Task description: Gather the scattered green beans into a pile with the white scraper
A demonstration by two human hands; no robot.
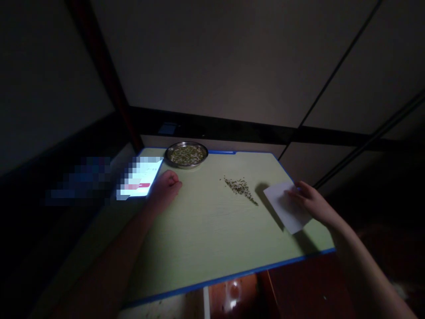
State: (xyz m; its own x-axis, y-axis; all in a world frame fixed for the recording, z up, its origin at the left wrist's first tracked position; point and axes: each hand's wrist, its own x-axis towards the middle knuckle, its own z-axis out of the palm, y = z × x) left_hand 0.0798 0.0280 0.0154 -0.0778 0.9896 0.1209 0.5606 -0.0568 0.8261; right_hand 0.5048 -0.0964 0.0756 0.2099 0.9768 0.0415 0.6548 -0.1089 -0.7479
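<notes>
My left hand point(166, 188) rests on the pale green table point(206, 235) as a loose fist, just right of a lit screen point(141, 179); I cannot see anything in it. My right hand point(310, 201) grips a white sheet of paper point(285, 208) near the table's right edge, tilted up off the surface. A small pile of greenish beans point(241, 187) lies on the table just left of the paper. A round metal dish point(186, 154) filled with the same beans stands at the far edge.
The table has a blue rim point(232, 277) and stands close to a wall. The room is dark around it. Reddish-brown floor or furniture point(292, 283) shows below the near edge.
</notes>
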